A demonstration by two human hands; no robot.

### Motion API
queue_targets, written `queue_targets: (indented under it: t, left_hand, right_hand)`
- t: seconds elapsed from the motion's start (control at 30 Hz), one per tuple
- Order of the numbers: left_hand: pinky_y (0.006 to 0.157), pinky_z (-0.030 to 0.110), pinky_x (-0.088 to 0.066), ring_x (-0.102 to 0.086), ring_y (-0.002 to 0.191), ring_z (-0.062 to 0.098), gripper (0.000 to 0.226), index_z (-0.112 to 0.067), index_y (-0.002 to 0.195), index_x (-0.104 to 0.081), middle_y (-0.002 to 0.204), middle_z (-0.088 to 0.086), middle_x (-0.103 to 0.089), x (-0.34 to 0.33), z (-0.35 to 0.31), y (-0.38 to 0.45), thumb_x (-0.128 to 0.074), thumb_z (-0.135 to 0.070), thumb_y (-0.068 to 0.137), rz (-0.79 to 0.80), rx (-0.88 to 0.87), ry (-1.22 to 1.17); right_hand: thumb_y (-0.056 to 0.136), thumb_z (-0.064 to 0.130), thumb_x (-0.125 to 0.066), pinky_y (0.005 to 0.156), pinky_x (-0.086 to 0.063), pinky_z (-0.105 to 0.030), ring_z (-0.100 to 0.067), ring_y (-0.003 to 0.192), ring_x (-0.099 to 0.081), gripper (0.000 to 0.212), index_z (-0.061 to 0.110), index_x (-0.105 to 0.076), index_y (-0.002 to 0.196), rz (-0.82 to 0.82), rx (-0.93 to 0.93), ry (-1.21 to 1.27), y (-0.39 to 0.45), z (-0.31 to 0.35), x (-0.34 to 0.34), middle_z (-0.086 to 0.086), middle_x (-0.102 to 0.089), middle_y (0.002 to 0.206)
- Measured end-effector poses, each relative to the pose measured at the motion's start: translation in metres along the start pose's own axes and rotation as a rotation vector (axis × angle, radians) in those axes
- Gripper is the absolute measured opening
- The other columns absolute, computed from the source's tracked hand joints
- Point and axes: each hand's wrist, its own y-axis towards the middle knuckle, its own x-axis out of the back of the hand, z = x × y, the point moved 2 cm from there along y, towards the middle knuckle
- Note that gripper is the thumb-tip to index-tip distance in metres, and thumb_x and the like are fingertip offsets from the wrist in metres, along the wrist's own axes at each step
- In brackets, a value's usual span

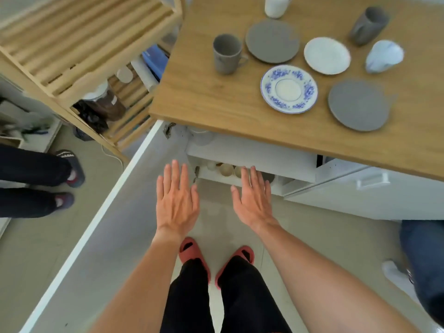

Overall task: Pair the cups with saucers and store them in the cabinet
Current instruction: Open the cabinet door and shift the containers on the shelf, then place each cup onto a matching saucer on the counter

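Wooden bench [206, 97] carries grey and white cups beside loose saucers; left hand [176, 200] and right hand [252, 200] hover flat, fingers straight, holding nothing, before the open cabinet [252, 156]

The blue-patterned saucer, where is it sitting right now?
In the head view, the blue-patterned saucer lies on the wooden countertop, near its front edge, between the grey mug to its left and a grey saucer to its right.

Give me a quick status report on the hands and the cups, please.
Left hand and right hand open, empty. Cups and saucers unpaired on countertop; grey cup nearest. Cabinet door open, nothing blocking.
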Motion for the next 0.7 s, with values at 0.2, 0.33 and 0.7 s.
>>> queue_targets:
  t: [0.2,0.33,0.7]
  left_hand:
    - [0.122,0.047,-0.017,-0.018,0.151,0.029,0.065,-0.006,0.154,-0.025,0.162,0.015,-0.02,0.044,-0.032,-0.004,-0.02,-0.037,0.098,-0.018,-0.106,0.033]
    - [0.12,0.047,-0.019,-0.024,0.149,0.03,0.064,-0.006,0.152,-0.03,0.161,0.015,-0.025,0.062,-0.076,0.015,-0.021,-0.038,0.097,-0.057,-0.165,-0.009]
    - [0.118,0.045,-0.023,-0.03,0.146,0.031,0.071,-0.008,0.152,-0.03,0.159,0.015,-0.028,0.095,-0.172,0.096,-0.015,-0.043,0.093,-0.082,-0.315,-0.106]
  right_hand:
    - [0.104,0.041,-0.033,0.12,-0.018,-0.046,-0.032,0.147,-0.022,0.062,0.014,-0.017,0.158,-0.122,0.033,-0.071,-0.035,-0.014,0.073,-0.016,-0.02,0.163]
    - [0.102,0.039,-0.037,0.109,-0.033,-0.044,-0.034,0.129,-0.043,0.059,0.013,-0.028,0.154,-0.26,0.023,-0.094,-0.033,-0.035,0.119,-0.017,-0.038,0.15]
    - [0.103,0.043,-0.037,0.115,-0.025,-0.047,-0.035,0.141,-0.03,0.061,0.017,-0.023,0.156,-0.405,-0.147,-0.053,0.024,-0.086,0.212,-0.02,-0.025,0.159]
